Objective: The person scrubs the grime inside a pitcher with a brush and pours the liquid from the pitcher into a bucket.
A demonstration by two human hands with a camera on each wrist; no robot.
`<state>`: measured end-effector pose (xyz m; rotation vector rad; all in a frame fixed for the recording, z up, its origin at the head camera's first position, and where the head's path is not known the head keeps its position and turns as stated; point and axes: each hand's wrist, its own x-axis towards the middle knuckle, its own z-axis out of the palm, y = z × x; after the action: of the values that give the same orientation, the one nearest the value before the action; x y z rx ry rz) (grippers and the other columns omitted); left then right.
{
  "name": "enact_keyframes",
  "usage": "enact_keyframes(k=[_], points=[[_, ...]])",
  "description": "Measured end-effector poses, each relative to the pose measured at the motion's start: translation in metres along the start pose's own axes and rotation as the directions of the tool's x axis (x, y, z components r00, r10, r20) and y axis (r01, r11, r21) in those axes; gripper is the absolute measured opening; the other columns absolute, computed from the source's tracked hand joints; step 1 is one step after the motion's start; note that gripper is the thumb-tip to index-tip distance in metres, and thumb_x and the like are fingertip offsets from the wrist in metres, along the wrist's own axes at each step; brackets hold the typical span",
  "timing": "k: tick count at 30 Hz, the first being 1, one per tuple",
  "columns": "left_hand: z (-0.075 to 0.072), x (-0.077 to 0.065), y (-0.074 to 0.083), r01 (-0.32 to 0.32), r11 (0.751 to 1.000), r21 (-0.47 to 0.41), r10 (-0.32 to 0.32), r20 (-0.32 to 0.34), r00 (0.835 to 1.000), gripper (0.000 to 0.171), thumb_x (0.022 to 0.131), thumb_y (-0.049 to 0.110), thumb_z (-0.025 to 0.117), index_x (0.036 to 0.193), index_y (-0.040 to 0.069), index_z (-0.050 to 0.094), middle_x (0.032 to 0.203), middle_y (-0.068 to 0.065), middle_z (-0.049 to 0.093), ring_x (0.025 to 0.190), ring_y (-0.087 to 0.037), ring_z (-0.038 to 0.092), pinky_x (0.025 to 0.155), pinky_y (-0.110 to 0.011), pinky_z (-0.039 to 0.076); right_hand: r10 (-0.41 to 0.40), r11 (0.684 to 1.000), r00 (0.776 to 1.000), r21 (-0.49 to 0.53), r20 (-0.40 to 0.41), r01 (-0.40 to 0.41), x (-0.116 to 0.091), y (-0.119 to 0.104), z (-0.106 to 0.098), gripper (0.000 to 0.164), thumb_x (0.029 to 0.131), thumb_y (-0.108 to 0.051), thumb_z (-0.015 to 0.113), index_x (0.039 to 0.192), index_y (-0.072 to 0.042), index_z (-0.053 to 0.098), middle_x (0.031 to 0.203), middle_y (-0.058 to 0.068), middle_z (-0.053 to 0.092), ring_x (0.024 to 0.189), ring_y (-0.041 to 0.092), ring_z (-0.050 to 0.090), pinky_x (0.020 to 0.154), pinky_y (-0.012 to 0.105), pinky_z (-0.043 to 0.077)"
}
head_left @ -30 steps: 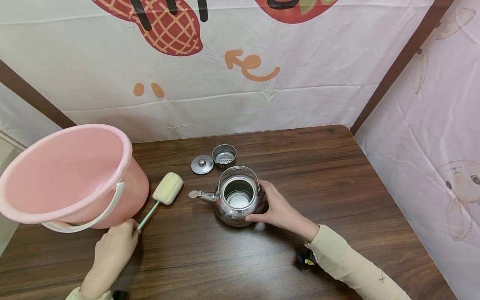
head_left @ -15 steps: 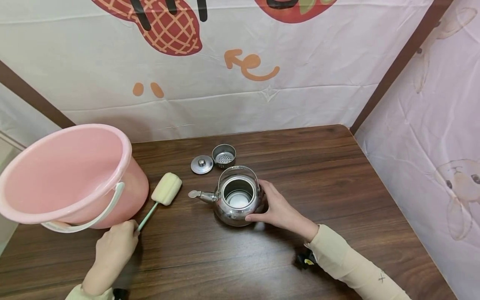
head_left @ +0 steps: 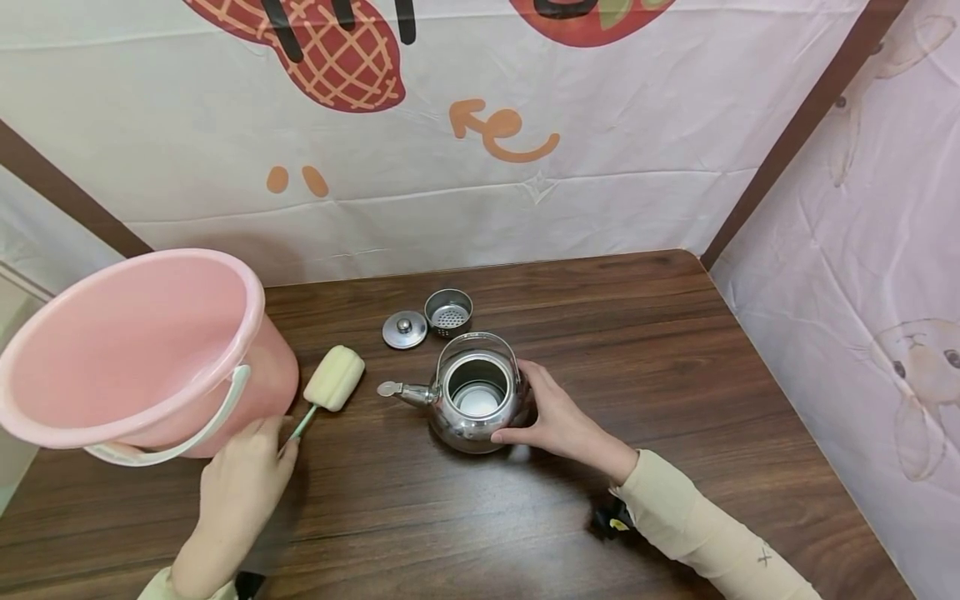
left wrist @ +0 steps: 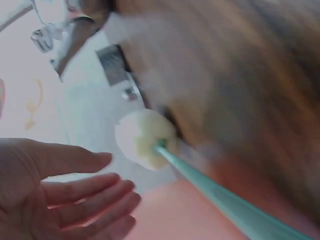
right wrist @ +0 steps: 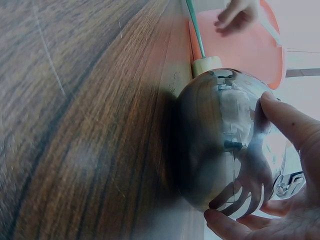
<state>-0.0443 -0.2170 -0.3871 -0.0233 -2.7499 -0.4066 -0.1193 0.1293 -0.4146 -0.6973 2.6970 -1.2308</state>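
Observation:
My left hand [head_left: 243, 479] hovers over the green handle of a sponge brush [head_left: 334, 379] with a cream head, lying on the table beside the bucket. In the left wrist view, the left hand's [left wrist: 65, 190] fingers are extended and parted from the thumb, apart from the green handle [left wrist: 220, 195]. A shiny steel teapot [head_left: 465, 429] stands upright and uncovered, its spout to the left. My right hand [head_left: 558, 417] grips its right side, thumb in front and fingers behind. The right wrist view shows thumb and fingertips touching the teapot [right wrist: 215, 145].
A large pink bucket [head_left: 277, 367] with a white handle stands at the left. Behind the teapot lie a steel lid [head_left: 404, 329] and a perforated strainer [head_left: 448, 312]. Printed fabric [head_left: 637, 158] hangs behind the wooden table [head_left: 660, 350].
My left hand has let go of the brush handle and moved slightly up and right over it. The brush lies nearly where it was. The right hand and teapot have not moved.

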Motion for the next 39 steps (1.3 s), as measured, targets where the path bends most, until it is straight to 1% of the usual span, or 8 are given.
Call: enact_keyframes(k=[3, 6, 9, 12, 18, 25, 33, 39], points=[[-0.001, 0.007, 0.010, -0.096, 0.995, -0.032, 0.094, -0.069, 0.993, 0.022, 0.070, 0.002, 0.069, 0.091, -0.002, 0.062, 0.076, -0.015, 0.061, 0.062, -0.035, 0.057, 0.045, -0.047, 0.040, -0.005, 1.000, 1.000, 0.000, -0.004, 0.005, 0.000, 0.000, 0.000, 0.092, 0.062, -0.038, 0.081, 0.134, -0.005, 0.035, 0.131, 0.010, 0.041, 0.121, 0.021, 0.041, 0.100, 0.040, 0.034], [0.001, 0.014, 0.019, -0.179, 0.982, -0.055, 0.173, -0.098, 0.980, 0.024, 0.070, 0.003, 0.070, 0.092, -0.002, 0.063, 0.081, -0.014, 0.063, 0.069, -0.033, 0.058, 0.053, -0.047, 0.044, -0.007, 1.000, 1.000, 0.004, -0.006, 0.007, 0.000, 0.000, 0.000, 0.091, 0.062, -0.038, 0.081, 0.134, -0.005, 0.035, 0.131, 0.009, 0.042, 0.121, 0.021, 0.041, 0.100, 0.040, 0.034], [0.005, 0.021, 0.026, -0.229, 0.969, -0.091, 0.218, -0.116, 0.969, 0.022, 0.071, 0.002, 0.069, 0.092, -0.002, 0.063, 0.085, -0.013, 0.063, 0.075, -0.032, 0.059, 0.059, -0.046, 0.045, -0.006, 1.000, 1.000, 0.003, -0.002, 0.006, 0.000, -0.001, 0.000, 0.091, 0.062, -0.038, 0.081, 0.134, -0.005, 0.035, 0.131, 0.009, 0.042, 0.121, 0.021, 0.041, 0.100, 0.040, 0.034], [0.010, 0.028, 0.032, -0.249, 0.957, -0.152, 0.232, -0.121, 0.965, 0.022, 0.073, 0.003, 0.069, 0.095, 0.000, 0.063, 0.089, -0.012, 0.064, 0.081, -0.030, 0.059, 0.065, -0.045, 0.045, -0.005, 1.000, 1.000, 0.002, 0.001, 0.005, 0.000, -0.001, 0.000, 0.091, 0.062, -0.038, 0.081, 0.134, -0.005, 0.035, 0.130, 0.010, 0.042, 0.121, 0.021, 0.041, 0.100, 0.040, 0.034], [0.019, 0.038, 0.043, -0.223, 0.932, -0.286, 0.208, -0.081, 0.975, 0.025, 0.078, 0.008, 0.067, 0.102, 0.001, 0.063, 0.099, -0.012, 0.064, 0.096, -0.028, 0.058, 0.077, -0.044, 0.044, -0.010, 1.000, 1.000, 0.003, -0.005, 0.010, 0.000, 0.000, 0.000, 0.091, 0.062, -0.036, 0.082, 0.133, -0.005, 0.035, 0.130, 0.010, 0.042, 0.121, 0.022, 0.041, 0.100, 0.040, 0.033], [0.031, 0.047, 0.053, -0.174, 0.905, -0.389, 0.195, 0.016, 0.981, 0.026, 0.083, 0.011, 0.064, 0.106, 0.000, 0.062, 0.100, -0.013, 0.064, 0.096, -0.028, 0.058, 0.081, -0.043, 0.044, -0.008, 1.000, 1.000, 0.007, -0.004, 0.008, 0.000, 0.001, 0.001, 0.091, 0.062, -0.037, 0.081, 0.133, -0.005, 0.035, 0.130, 0.009, 0.042, 0.121, 0.021, 0.041, 0.100, 0.040, 0.034], [0.044, 0.054, 0.060, -0.094, 0.900, -0.426, 0.186, 0.180, 0.966, 0.024, 0.087, 0.015, 0.059, 0.106, 0.001, 0.062, 0.097, -0.010, 0.064, 0.088, -0.023, 0.058, 0.076, -0.039, 0.045, -0.010, 1.000, 1.000, 0.008, -0.010, 0.010, 0.000, 0.001, 0.001, 0.090, 0.062, -0.038, 0.081, 0.133, -0.006, 0.035, 0.130, 0.008, 0.042, 0.120, 0.020, 0.041, 0.099, 0.039, 0.034], [0.053, 0.056, 0.064, -0.080, 0.891, -0.447, 0.195, 0.216, 0.957, 0.020, 0.088, 0.014, 0.058, 0.102, 0.001, 0.064, 0.092, -0.007, 0.064, 0.084, -0.019, 0.056, 0.073, -0.036, 0.045, -0.005, 1.000, 1.000, 0.006, -0.008, 0.005, -0.001, 0.000, 0.001, 0.091, 0.063, -0.037, 0.081, 0.134, -0.005, 0.034, 0.130, 0.009, 0.042, 0.121, 0.020, 0.041, 0.100, 0.039, 0.033]])
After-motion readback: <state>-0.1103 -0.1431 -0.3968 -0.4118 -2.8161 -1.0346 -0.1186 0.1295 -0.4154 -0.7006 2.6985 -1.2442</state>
